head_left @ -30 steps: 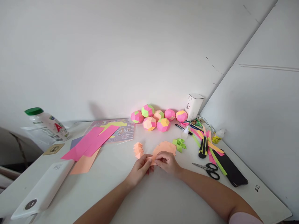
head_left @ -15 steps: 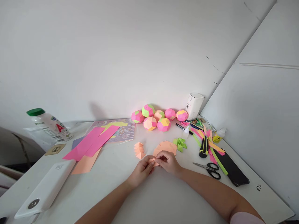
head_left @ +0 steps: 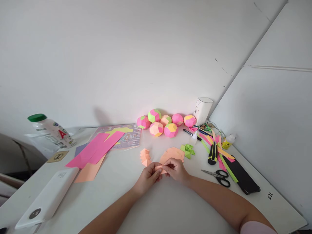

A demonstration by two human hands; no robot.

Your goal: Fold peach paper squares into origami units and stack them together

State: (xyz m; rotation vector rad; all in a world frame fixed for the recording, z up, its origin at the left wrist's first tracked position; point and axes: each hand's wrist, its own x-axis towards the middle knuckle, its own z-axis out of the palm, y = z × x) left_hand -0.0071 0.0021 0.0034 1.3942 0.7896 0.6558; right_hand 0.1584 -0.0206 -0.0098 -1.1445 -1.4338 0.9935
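Between my left hand (head_left: 148, 177) and my right hand (head_left: 177, 169) is a small peach paper piece (head_left: 161, 171), pinched by the fingers of both. Fingers cover much of it, so its full shape is hidden. Just behind the hands lie more flat peach paper pieces (head_left: 173, 153), partly covered by my right hand. A group of folded peach pieces (head_left: 145, 157) stands to the left of them, and folded green pieces (head_left: 188, 150) sit to the right. Farther back, several faceted paper balls (head_left: 156, 129) in pink, peach, green and yellow rest near the wall.
Scissors (head_left: 219, 177), a box cutter (head_left: 213, 153), paper strips (head_left: 227, 167) and a black phone-like slab (head_left: 241, 175) lie to the right. Glue bottles (head_left: 228, 141) stand behind. On the left are pink sheets (head_left: 95, 148), a long white device (head_left: 48, 198) and a green-capped bottle (head_left: 52, 130).
Both hands stay in nearly the same place. The peach piece between the fingers has shifted slightly, showing a little more of its face.
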